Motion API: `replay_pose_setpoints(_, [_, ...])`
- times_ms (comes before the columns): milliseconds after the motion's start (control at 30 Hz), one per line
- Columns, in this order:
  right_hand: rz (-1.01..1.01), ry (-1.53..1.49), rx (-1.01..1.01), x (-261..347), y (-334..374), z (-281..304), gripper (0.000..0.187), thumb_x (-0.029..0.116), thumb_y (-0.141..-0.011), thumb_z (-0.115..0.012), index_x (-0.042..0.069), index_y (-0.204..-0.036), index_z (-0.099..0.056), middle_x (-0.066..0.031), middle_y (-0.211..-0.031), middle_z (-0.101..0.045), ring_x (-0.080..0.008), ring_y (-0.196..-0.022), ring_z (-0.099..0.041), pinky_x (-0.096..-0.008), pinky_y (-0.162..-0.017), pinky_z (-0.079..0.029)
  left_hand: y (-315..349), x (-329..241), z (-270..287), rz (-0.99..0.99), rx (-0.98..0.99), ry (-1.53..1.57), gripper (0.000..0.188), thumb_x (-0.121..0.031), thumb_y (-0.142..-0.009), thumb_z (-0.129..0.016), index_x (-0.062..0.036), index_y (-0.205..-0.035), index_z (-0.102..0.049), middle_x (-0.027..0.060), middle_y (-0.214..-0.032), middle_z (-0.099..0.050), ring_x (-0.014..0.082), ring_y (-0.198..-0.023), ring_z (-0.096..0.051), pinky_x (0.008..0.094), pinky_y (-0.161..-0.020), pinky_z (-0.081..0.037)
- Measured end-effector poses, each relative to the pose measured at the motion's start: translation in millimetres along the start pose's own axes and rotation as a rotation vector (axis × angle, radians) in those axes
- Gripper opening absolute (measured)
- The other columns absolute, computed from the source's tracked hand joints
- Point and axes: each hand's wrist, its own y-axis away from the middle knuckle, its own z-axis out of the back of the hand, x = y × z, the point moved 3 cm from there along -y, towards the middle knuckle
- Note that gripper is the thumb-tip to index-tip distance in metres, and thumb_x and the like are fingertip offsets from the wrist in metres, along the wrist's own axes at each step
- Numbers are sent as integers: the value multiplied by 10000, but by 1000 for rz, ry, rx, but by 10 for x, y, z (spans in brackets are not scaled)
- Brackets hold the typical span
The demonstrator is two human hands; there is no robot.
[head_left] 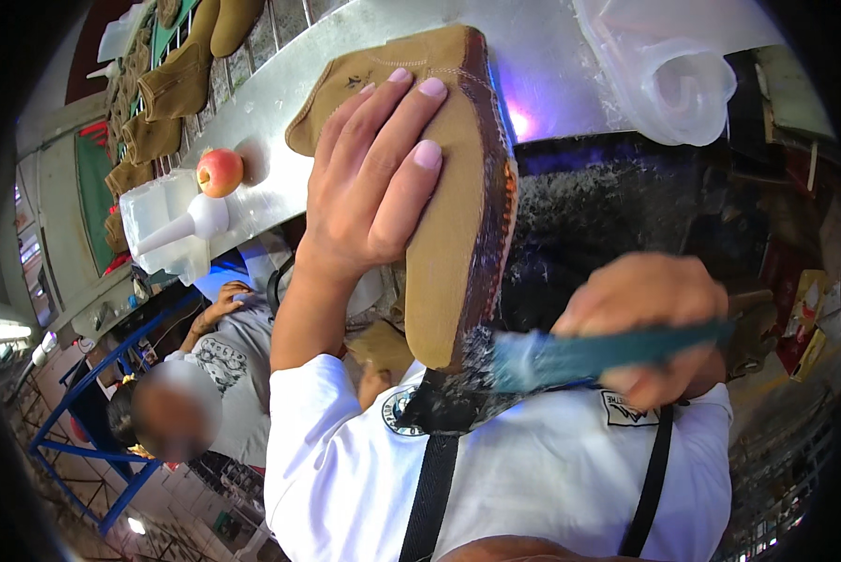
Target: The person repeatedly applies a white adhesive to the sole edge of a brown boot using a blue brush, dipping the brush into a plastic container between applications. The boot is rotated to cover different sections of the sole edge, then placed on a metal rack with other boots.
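Observation:
My left hand grips a tan suede boot turned on its side, with the sole edge facing right. The fingers lie across the boot's upper. My right hand is closed around the green handle of a brush. The brush's bristle end touches the dark lower rim of the boot near its toe. The brush and right hand are motion-blurred. My white shirt with black straps fills the lower middle.
A metal work surface runs across the top, carrying a red apple, a white nozzle bottle and clear plastic sheeting. More tan boots hang on a rack at upper left. Another person sits at lower left near a blue frame.

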Motion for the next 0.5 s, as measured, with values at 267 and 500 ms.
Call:
replay_pose_setpoints(267, [-133, -342, -479, -246, -122, -71, 370, 165, -992, -627, -84, -1260, -573, -182, -1028, -699, -243, -870, -700, -350, -751, -591, -99, -49, 13, 409, 162, 118, 465, -101, -812, -730, -12, -1202, -492, 302, -1311, -592, 489, -1145, -628, 555, -954, -520])
replay_pose_setpoints(500, [131, 141, 101, 243, -144, 119, 277, 80, -887, -725, -97, -1093, -667, -229, -981, -717, -255, -782, -731, -326, -671, -612, -91, -30, 31, 518, 174, 194, 460, -100, -807, -718, -11, -1210, -513, 292, -1318, -591, 478, -1146, -628, 531, -961, -522])
